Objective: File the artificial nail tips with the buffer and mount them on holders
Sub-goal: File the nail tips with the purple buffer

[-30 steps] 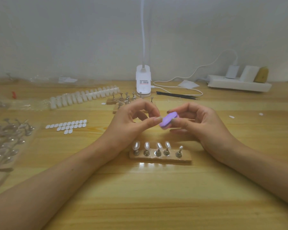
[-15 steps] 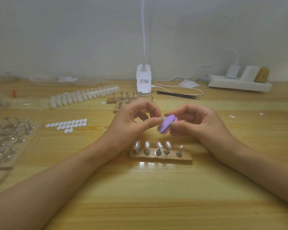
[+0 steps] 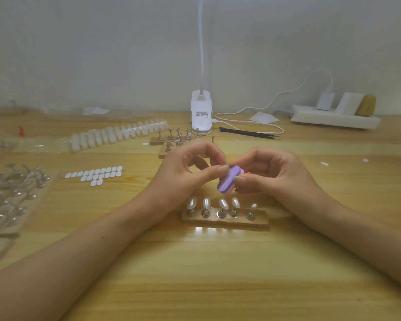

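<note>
Filing spot: in the air over the table [image 3: 195,274], just behind the wooden holder strip [image 3: 225,222]; both hands meet there
Left hand [image 3: 185,174]: thumb and forefinger pinched together, their ends against the upper edge of the buffer [image 3: 229,180]; the other fingers curl above
Nail tip [image 3: 222,168]: probably the pale sliver in that pinch, though it is too small to be sure
Right hand [image 3: 271,174]: fingers curled, gripping the buffer between thumb and fingertips
Buffer: small purple block with a pink layer, tilted, its upper end toward the left hand's pinch
Holder strip: lies flat, near the person; five metal pegs stand on it in a row
Mounted tips [image 3: 206,202]: four pearly ones, one on each of the four left pegs; the right-hand peg [image 3: 251,212] shows its metal head
Tip rack [image 3: 118,134]: long row of white tips, lying slantwise at far left
Adhesive pads [image 3: 95,174]: white ovals in rows, left of the left hand
Spare holders [image 3: 171,140]: more pegs on wooden bases behind the hands; loose ones in clear plastic [image 3: 9,188] at the left edge
Lamp base [image 3: 201,117]: white, at the wall; black tweezers [image 3: 248,133] lie to its right; power strip [image 3: 333,117] is far right
</note>
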A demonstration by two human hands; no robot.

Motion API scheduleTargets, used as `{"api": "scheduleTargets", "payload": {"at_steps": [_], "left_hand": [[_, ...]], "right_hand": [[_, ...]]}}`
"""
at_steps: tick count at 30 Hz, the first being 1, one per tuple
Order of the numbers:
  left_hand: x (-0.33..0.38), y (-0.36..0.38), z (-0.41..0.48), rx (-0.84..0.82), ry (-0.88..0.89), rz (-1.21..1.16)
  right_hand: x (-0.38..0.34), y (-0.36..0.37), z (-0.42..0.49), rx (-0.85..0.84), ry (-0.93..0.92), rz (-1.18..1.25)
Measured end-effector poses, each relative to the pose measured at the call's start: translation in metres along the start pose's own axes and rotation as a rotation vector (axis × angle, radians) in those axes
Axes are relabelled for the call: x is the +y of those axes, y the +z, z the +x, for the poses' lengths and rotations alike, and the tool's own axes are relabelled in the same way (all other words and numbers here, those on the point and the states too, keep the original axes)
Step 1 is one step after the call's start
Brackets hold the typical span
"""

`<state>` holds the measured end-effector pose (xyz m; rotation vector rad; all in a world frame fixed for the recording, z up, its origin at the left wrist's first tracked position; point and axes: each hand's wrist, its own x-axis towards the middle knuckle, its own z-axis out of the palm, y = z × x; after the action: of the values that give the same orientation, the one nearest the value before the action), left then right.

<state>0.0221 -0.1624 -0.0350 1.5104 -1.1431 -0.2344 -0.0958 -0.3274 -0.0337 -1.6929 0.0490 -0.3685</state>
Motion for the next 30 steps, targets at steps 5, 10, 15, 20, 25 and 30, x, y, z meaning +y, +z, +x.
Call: {"api": "scheduleTargets", "payload": {"at_steps": [5, 10, 15, 20, 25, 30], "left_hand": [[-0.0003, -0.0007, -0.0003, 0.002, 0.000, 0.001], [-0.0002, -0.0007, -0.0001, 0.002, 0.003, 0.002], [-0.0011, -0.0008, 0.0005, 0.000, 0.009, 0.020], [-0.0011, -0.0005, 0.0008, 0.004, 0.015, 0.031], [-0.0011, -0.0009, 0.0004, 0.008, 0.008, 0.021], [-0.0008, -0.0001, 0.0007, 0.000, 0.022, 0.038]], "right_hand": [[0.0008, -0.0031, 0.0023, 0.134, -0.030, 0.084], [0.0012, -0.0046, 0.0038, 0.159, -0.034, 0.076], [0.0014, -0.0005, 0.0010, 0.068, -0.057, -0.008], [0.0006, -0.0018, 0.0018, 0.076, -0.038, -0.002], [-0.0008, -0.0037, 0.0027, 0.197, -0.094, 0.051], [0.0005, 0.0005, 0.0012, 0.062, -0.065, -0.025]]}}
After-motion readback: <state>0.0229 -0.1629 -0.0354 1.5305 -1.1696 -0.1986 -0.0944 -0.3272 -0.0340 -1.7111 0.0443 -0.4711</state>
